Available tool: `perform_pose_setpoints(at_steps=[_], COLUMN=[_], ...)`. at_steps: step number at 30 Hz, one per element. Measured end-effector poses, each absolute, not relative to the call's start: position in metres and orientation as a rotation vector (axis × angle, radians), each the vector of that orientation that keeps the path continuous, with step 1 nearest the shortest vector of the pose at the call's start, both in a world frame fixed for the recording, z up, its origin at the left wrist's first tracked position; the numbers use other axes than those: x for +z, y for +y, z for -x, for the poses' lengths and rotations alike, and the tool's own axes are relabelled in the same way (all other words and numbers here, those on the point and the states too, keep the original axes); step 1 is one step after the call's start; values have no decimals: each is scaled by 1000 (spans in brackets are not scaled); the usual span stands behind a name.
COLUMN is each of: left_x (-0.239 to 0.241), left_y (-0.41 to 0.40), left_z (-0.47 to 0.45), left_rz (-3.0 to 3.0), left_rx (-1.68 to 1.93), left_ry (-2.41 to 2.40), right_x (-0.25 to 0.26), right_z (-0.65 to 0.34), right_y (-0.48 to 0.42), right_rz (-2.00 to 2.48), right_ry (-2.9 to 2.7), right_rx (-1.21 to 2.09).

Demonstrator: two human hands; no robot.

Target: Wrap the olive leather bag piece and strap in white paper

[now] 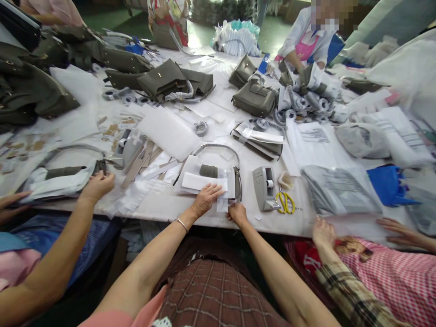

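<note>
A handbag lies on the table in front of me, mostly covered by white wrapping paper, its wrapped handle arching away from me. My left hand rests with its fingers stretched flat on the paper and a folded white strip. At the bag's lower right corner my right hand is closed, its fingertips pinched together beside a clear strip that hangs off the bag; what they grip is hidden. Just right of the bag stand a grey tape dispenser and yellow-handled scissors.
Co-workers' hands work on a handbag at left and a plastic-wrapped package at right. Dark olive handbags and grey rolled straps lie farther back. White paper sheets and cardboard strips spread left of centre. A blue dispenser stands at right.
</note>
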State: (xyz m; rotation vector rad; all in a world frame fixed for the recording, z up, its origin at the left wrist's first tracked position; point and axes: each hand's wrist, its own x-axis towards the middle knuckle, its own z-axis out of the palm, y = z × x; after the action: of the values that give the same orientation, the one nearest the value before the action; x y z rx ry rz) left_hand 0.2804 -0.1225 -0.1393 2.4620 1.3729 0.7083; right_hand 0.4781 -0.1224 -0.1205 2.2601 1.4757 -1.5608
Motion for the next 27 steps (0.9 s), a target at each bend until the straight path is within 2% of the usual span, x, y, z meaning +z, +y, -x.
perform_pose_setpoints(at_steps=[10,18,23,25,27], left_x=[-139,-141,-138,-139,-142], left_y=[-122,-124,-127,-128,-128], left_z=[-279,-279,-282,-283,-284], left_rz=[-2490,-2585,-2614,-2614,-2615], left_rx=[659,617,592,595,605], left_ry=[1361,1352,1364,1372,1373], right_x=[-123,-114,-83,-63,-48], right_z=[-463,-470,-482,-477,-464], right_y=[-173,-194,-172,-145,-109], right_rz=[-2261,-2171,-2100,-2210,-2160], right_ry=[1184,1107,1389,1773,2373], right_rx=[-2096,-2248,-1958,-1728,-1328])
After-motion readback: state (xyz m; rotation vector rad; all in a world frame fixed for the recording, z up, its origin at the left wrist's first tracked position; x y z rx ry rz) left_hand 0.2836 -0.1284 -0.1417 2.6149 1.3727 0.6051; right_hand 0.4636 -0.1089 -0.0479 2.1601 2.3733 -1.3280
